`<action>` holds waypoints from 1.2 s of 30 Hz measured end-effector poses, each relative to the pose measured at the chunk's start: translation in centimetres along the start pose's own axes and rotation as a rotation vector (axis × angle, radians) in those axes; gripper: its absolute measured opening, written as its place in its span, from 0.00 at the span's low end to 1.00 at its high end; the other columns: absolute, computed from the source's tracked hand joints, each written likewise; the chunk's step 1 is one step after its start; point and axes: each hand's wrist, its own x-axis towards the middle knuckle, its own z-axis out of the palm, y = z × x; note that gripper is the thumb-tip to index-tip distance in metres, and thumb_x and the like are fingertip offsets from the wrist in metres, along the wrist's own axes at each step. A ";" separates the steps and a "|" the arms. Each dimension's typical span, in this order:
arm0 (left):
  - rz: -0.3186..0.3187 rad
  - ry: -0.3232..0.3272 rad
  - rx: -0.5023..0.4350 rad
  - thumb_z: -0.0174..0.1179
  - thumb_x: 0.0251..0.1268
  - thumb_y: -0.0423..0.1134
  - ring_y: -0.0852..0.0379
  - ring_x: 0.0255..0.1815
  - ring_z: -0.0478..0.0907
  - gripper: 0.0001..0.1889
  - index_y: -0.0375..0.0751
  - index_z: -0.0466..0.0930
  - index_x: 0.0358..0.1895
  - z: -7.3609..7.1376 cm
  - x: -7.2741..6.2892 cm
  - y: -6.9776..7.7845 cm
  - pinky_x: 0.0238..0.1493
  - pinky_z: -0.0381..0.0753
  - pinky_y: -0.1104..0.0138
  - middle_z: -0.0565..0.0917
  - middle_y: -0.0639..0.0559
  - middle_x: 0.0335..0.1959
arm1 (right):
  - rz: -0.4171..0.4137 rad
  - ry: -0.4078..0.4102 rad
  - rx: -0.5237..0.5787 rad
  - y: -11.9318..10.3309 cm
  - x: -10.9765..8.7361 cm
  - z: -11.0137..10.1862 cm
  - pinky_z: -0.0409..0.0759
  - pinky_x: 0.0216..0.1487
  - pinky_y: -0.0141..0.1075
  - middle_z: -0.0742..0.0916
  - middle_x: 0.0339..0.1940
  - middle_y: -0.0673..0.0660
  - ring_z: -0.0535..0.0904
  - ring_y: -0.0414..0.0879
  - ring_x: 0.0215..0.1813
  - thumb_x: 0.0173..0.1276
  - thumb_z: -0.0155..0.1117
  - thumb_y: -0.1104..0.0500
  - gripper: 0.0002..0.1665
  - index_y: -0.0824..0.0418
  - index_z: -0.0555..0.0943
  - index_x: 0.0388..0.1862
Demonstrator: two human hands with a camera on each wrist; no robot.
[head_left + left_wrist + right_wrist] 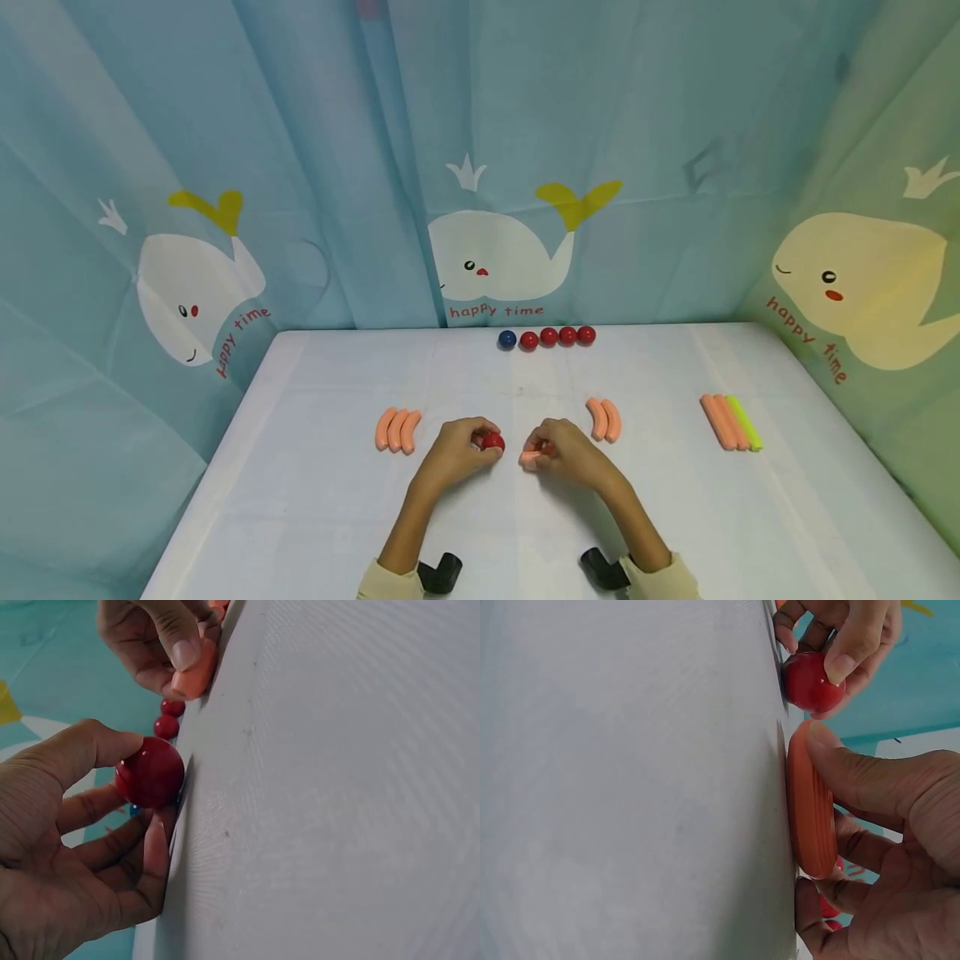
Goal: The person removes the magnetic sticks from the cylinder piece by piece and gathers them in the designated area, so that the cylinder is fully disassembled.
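My left hand [459, 454] pinches a glossy red ball [492, 442] between thumb and fingers, low over the white table. Facing it across a small gap, my right hand [566, 457] holds an orange sausage-shaped piece [810, 802]. In the right wrist view that piece has fine ridges along its side and lies close along the table surface, thumb on one end. The left wrist view shows the red ball [152, 772] with the thumb on top and fingertips beneath. Part of the orange piece [531, 459] is hidden by the right fingers in the head view.
At the back edge stand a blue ball [507, 339] and several red balls [548, 337] in a row. Three curved orange pieces [394, 430] lie left, two more [604, 419] right. Farther right are straight orange sticks [722, 422] and a green stick [744, 422]. A whale-print curtain [360, 167] surrounds the table.
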 end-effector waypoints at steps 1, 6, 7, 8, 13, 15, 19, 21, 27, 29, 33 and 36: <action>-0.005 -0.001 0.002 0.67 0.57 0.39 0.59 0.37 0.77 0.12 0.42 0.85 0.44 0.0 0.1 0.0 0.37 0.75 0.71 0.83 0.53 0.34 | 0.002 0.000 0.006 0.0 0.0 0.0 0.74 0.37 0.30 0.82 0.28 0.48 0.74 0.38 0.35 0.58 0.73 0.61 0.04 0.59 0.85 0.30; -0.024 0.016 0.020 0.66 0.58 0.41 0.61 0.36 0.76 0.15 0.38 0.84 0.46 0.0 1.2 -0.2 0.37 0.75 0.70 0.83 0.52 0.35 | 0.015 0.002 0.028 0.2 -0.2 -0.3 0.74 0.37 0.30 0.83 0.29 0.49 0.75 0.39 0.35 0.59 0.73 0.61 0.04 0.58 0.85 0.31; -0.029 0.022 0.024 0.66 0.59 0.41 0.61 0.36 0.76 0.15 0.37 0.84 0.46 -0.1 1.5 -0.2 0.37 0.75 0.70 0.83 0.52 0.35 | 0.018 0.002 0.031 0.2 -0.2 -0.3 0.74 0.37 0.29 0.83 0.29 0.49 0.74 0.38 0.35 0.59 0.73 0.60 0.04 0.58 0.85 0.31; -0.030 0.031 0.029 0.65 0.59 0.41 0.60 0.36 0.76 0.15 0.37 0.84 0.47 -0.2 1.9 -0.3 0.38 0.76 0.69 0.84 0.51 0.35 | 0.021 0.001 0.036 0.2 -0.2 -0.3 0.74 0.36 0.29 0.83 0.29 0.49 0.74 0.38 0.34 0.59 0.73 0.60 0.04 0.58 0.85 0.31; -0.058 0.068 0.028 0.64 0.63 0.41 0.57 0.39 0.77 0.16 0.35 0.84 0.49 -0.7 4.3 -0.7 0.42 0.78 0.64 0.85 0.46 0.39 | 0.035 -0.010 0.045 0.2 -0.4 -0.5 0.72 0.35 0.29 0.83 0.30 0.50 0.73 0.39 0.34 0.60 0.73 0.60 0.04 0.58 0.85 0.32; -0.074 0.089 0.017 0.64 0.64 0.40 0.55 0.41 0.78 0.16 0.34 0.83 0.49 -0.8 5.6 -0.9 0.44 0.79 0.62 0.85 0.44 0.41 | 0.038 -0.011 0.045 0.2 -0.4 -0.5 0.72 0.35 0.28 0.83 0.30 0.50 0.73 0.39 0.34 0.60 0.73 0.60 0.04 0.58 0.85 0.32; -0.102 0.167 0.002 0.63 0.65 0.39 0.52 0.43 0.79 0.16 0.32 0.83 0.50 -0.6 8.4 -1.4 0.47 0.80 0.59 0.85 0.41 0.43 | 0.030 -0.007 0.049 0.3 -0.6 -0.6 0.73 0.35 0.29 0.84 0.31 0.51 0.74 0.39 0.34 0.60 0.73 0.60 0.05 0.59 0.85 0.33; -0.112 0.211 -0.002 0.64 0.65 0.38 0.50 0.45 0.79 0.16 0.31 0.82 0.52 -0.3 9.7 -1.7 0.49 0.81 0.59 0.85 0.40 0.45 | 0.027 -0.007 0.052 0.3 -0.6 -0.6 0.74 0.36 0.29 0.84 0.31 0.51 0.74 0.40 0.35 0.60 0.73 0.60 0.05 0.59 0.85 0.34; -0.123 0.322 -0.030 0.65 0.63 0.36 0.46 0.47 0.80 0.17 0.31 0.82 0.53 0.2 13.3 -2.0 0.51 0.81 0.57 0.84 0.37 0.48 | 0.035 0.000 0.070 0.5 -0.9 -0.6 0.75 0.35 0.28 0.84 0.31 0.51 0.75 0.40 0.35 0.61 0.73 0.59 0.05 0.58 0.85 0.34; -0.135 0.361 -0.056 0.65 0.63 0.35 0.46 0.48 0.80 0.17 0.31 0.82 0.53 0.2 14.2 -2.1 0.52 0.81 0.57 0.84 0.37 0.48 | 0.019 0.009 0.078 0.5 -1.0 -0.5 0.75 0.36 0.29 0.85 0.31 0.51 0.75 0.40 0.35 0.60 0.73 0.59 0.05 0.59 0.85 0.34; -0.164 0.433 -0.101 0.66 0.62 0.35 0.46 0.48 0.81 0.17 0.31 0.82 0.52 -0.2 15.4 -2.3 0.52 0.81 0.57 0.85 0.37 0.47 | -0.004 0.010 0.086 0.3 -0.7 -0.3 0.74 0.39 0.29 0.85 0.32 0.52 0.74 0.40 0.36 0.60 0.73 0.59 0.06 0.59 0.85 0.35; -0.165 0.465 -0.136 0.66 0.61 0.35 0.46 0.46 0.80 0.17 0.30 0.82 0.52 -0.6 15.9 -2.3 0.51 0.81 0.57 0.85 0.37 0.45 | 0.013 0.002 0.080 0.1 -0.5 -0.1 0.72 0.39 0.29 0.85 0.33 0.52 0.73 0.40 0.36 0.60 0.73 0.60 0.07 0.59 0.85 0.36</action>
